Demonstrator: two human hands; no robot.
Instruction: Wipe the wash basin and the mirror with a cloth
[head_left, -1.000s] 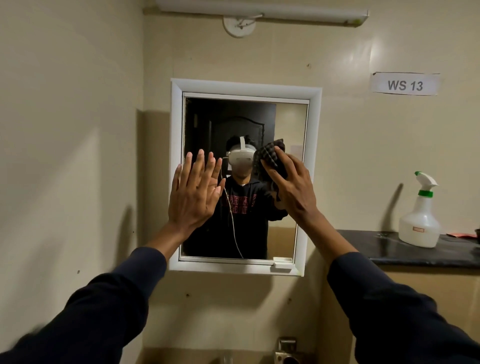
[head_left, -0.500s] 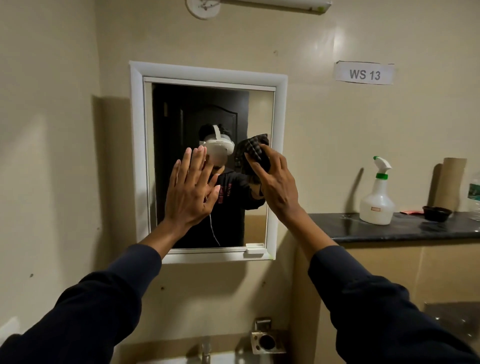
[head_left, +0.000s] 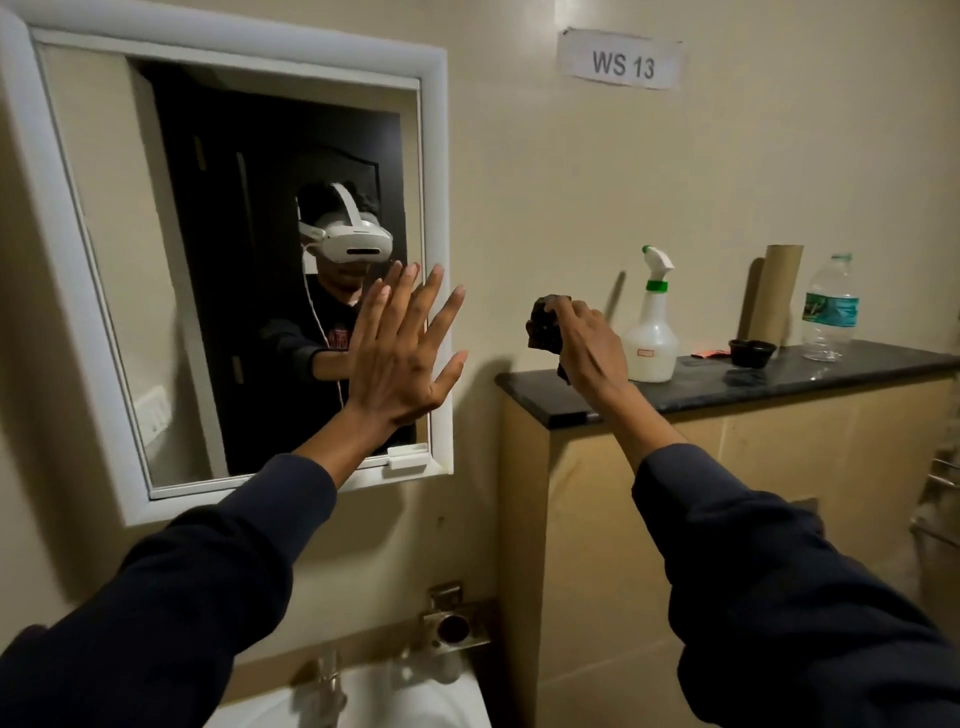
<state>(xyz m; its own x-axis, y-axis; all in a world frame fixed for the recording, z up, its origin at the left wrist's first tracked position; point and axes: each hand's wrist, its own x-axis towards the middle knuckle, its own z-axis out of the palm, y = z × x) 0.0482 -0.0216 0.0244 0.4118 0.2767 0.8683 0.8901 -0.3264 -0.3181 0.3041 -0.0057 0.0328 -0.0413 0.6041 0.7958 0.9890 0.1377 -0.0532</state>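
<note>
Mirror (head_left: 171, 249) in a white frame fills the left of the view, reflecting a person in a white headset and dark sweatshirt. The left hand (head_left: 402, 353) is spread flat, fingers apart, at the mirror's lower right corner; whether the palm touches the glass cannot be told. Below, the white wash basin (head_left: 426, 699) and its tap (head_left: 324, 680) show at the bottom edge.

To the right, the right hand (head_left: 584, 345) is closed around a bunched dark cloth (head_left: 545, 327), held clear of the mirror and just short of the dark stone desk (head_left: 727, 384), near a white spray bottle (head_left: 650, 322) with a green collar.

Risks, as judged from here: an open palm on the glass would likely leave fresh prints on the mirror. The cloth hand is close to the spray bottle, and a careless sweep could tip it off the desk's end toward the basin. A small black cup (head_left: 751, 352), a cardboard tube (head_left: 774, 301) and a plastic water bottle (head_left: 830, 306) stand farther along and look safely apart.

A paper sign (head_left: 622, 61) on the wall reads "WS 13". The spray bottle carries a small label with a red outline, too small to read; the water bottle's teal label is also illegible, as is the red print on the reflected sweatshirt.
</note>
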